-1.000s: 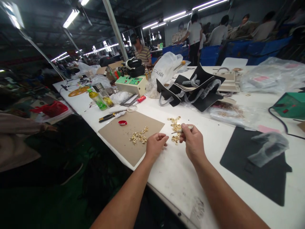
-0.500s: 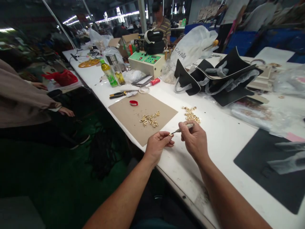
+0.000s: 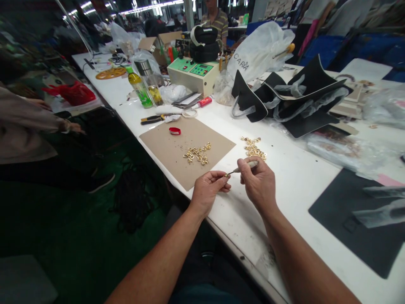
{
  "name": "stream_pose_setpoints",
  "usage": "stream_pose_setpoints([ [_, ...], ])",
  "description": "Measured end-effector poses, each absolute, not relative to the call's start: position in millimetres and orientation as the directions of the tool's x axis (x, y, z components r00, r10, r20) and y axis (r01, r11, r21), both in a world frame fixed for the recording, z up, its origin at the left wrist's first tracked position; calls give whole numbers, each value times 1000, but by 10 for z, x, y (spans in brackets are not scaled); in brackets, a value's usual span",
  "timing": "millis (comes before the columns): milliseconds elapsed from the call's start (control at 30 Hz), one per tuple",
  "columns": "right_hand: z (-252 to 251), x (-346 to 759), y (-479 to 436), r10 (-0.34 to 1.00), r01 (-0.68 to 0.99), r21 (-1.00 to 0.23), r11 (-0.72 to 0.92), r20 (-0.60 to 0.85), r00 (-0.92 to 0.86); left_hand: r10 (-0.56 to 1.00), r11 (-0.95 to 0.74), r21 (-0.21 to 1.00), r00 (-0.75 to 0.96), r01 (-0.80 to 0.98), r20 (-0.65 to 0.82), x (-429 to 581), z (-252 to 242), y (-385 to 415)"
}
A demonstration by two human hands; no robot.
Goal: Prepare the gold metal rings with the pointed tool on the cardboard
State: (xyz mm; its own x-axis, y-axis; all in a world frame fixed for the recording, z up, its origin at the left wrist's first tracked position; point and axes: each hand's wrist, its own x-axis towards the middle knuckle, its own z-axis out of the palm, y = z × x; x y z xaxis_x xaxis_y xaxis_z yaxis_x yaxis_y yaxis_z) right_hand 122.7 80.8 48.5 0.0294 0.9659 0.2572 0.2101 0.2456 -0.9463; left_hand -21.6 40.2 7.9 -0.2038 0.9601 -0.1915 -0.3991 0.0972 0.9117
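Note:
Between its thumb and fingers, my left hand [image 3: 209,192] pinches a small gold metal fitting [image 3: 227,175] near the table's front edge. My right hand [image 3: 258,181] is closed around the pale handle of a thin-shafted screwdriver-like hand tool [image 3: 245,167]. The tool's tip meets the fitting, though the exact contact is too small to make out. Beyond my left hand, a pile of gold fittings [image 3: 198,154] lies on a brown board [image 3: 161,141]. A second pile of gold fittings [image 3: 253,147] rests on the white table beyond my right hand.
A red ring-shaped band [image 3: 175,131] and yellow-black pliers [image 3: 153,119] lie at the board's far side. Behind stand bottles [image 3: 139,88] and a green-topped machine [image 3: 191,76]. Black bag pieces [image 3: 297,97] and a black sheet [image 3: 357,219] occupy the right. Another person [image 3: 28,126] stands at left.
The camera view has shifted slightly, so the table things appear a little higher and further left. Both hands keep their hold on the fitting and tool. The person at left has moved leftward in view.

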Motion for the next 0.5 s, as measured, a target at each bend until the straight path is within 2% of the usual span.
stream_pose_setpoints([
  [500, 468, 1243, 825, 962, 271, -927, 259, 272, 10, 957, 96, 920, -218, -381, -190, -196, 98, 396],
])
